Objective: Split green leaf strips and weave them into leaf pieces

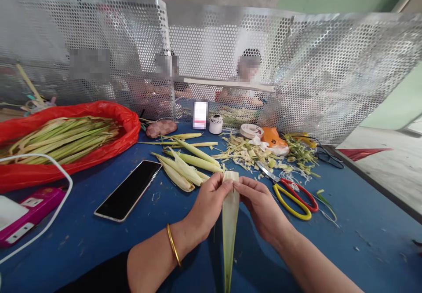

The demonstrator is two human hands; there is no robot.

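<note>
A long pale green corn husk leaf [230, 222] hangs down toward me, its broad end between my two hands. My left hand [212, 200], with a gold bangle on the wrist, pinches the left side of that end. On the other side, my right hand [255, 200] pinches it too, the thumbs almost touching. Just beyond my fingers lie several husk-wrapped pieces [178, 176], pale green and tapered. To the right of my right hand rest scissors [293, 196] with one yellow and one red handle loop, blades partly spread toward the trimmings.
A red plastic bag [128, 126] of long green leaves stands left, near a magenta power strip [33, 209] with a white cable. A dark phone [130, 192] lies flat. Leaf scraps [240, 150], a tape roll [251, 130] and an orange packet [273, 139] sit before a perforated metal screen [204, 42]; people sit behind it.
</note>
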